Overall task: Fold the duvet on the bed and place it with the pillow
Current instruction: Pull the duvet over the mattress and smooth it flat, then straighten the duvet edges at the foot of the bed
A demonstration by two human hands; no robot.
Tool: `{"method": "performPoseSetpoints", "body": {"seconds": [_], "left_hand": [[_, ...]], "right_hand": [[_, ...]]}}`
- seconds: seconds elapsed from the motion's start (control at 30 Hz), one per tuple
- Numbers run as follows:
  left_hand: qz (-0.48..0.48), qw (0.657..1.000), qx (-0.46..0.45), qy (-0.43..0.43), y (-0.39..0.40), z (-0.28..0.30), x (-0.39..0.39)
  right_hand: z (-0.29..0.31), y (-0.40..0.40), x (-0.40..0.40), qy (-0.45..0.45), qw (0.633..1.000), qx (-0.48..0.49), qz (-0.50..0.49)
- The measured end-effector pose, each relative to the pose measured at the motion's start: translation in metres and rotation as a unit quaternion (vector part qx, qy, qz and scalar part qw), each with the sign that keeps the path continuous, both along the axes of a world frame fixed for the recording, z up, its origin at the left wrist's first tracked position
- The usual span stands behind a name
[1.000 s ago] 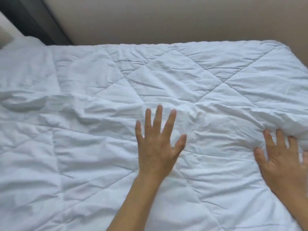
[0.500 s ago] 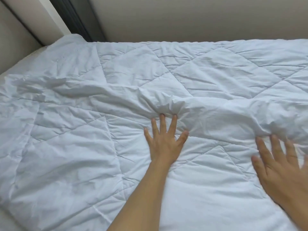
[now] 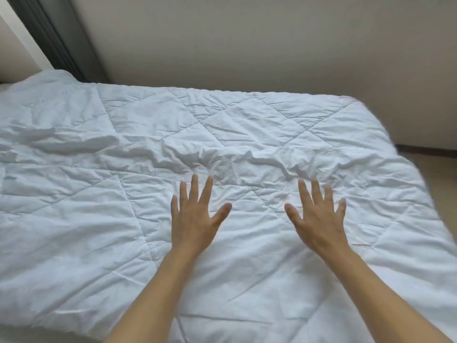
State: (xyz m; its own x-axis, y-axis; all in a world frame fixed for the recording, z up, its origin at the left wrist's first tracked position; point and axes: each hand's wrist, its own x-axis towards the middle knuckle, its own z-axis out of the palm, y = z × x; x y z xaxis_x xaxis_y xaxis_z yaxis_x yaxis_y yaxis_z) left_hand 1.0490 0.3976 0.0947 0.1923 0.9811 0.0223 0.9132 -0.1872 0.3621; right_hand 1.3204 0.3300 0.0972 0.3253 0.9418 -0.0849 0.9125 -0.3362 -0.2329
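A white quilted duvet [image 3: 247, 125] lies spread over the bed and fills most of the view. A rumpled ridge of fabric crosses it from left to right at mid-height. My left hand [image 3: 195, 216] lies flat on the duvet just in front of that ridge, fingers spread and straight. My right hand [image 3: 319, 216] is beside it to the right, also flat with fingers spread, slightly blurred. Neither hand holds any fabric. No pillow is in view.
A beige wall [image 3: 247, 40] runs behind the bed. A dark vertical frame [image 3: 61, 38] stands at the back left corner. A strip of floor with a dark skirting [image 3: 430, 154] shows past the duvet's right edge.
My right hand has slid left, from the right edge toward the middle, and now lies close to my left hand. The view has shifted, showing more wall and the duvet's right edge.
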Motion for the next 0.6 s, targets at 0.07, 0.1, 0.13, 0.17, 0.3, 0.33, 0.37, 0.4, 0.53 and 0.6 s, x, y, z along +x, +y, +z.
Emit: {"method": "performPoseSetpoints", "body": {"seconds": [0.07, 0.1, 0.13, 0.17, 0.3, 0.33, 0.37, 0.4, 0.53, 0.6], "left_hand": [[-0.017, 0.999, 0.028, -0.004, -0.033, 0.035, 0.008], [-0.024, 0.999, 0.042, -0.005, -0.048, 0.056, 0.013], [-0.029, 0.998, 0.059, -0.008, -0.063, 0.079, 0.016], [-0.034, 0.996, 0.078, -0.009, -0.076, 0.104, 0.018], [-0.043, 0.989, 0.141, -0.021, -0.133, 0.215, 0.021], [-0.043, 0.987, 0.155, -0.024, -0.149, 0.245, 0.018], [-0.041, 0.985, 0.168, -0.026, -0.165, 0.274, 0.015], [-0.038, 0.983, 0.176, -0.025, -0.183, 0.302, 0.011], [-0.022, 0.977, 0.212, -0.026, -0.258, 0.404, -0.007], [-0.018, 0.973, 0.227, -0.027, -0.294, 0.443, -0.017]], "right_hand": [[0.038, -0.028, -0.014, 0.019, 0.999, 0.026, -0.001], [0.060, -0.040, -0.020, 0.035, 0.999, 0.037, -0.005], [0.082, -0.053, -0.025, 0.045, 0.998, 0.047, -0.004], [0.104, -0.066, -0.031, 0.048, 0.997, 0.060, 0.002], [0.210, -0.127, -0.046, 0.069, 0.990, 0.125, 0.010], [0.238, -0.144, -0.050, 0.081, 0.987, 0.142, 0.009], [0.265, -0.160, -0.053, 0.087, 0.983, 0.158, 0.013], [0.293, -0.178, -0.056, 0.090, 0.981, 0.171, 0.018], [0.397, -0.242, -0.064, 0.093, 0.971, 0.217, 0.041], [0.442, -0.271, -0.069, 0.081, 0.965, 0.244, 0.051]]}}
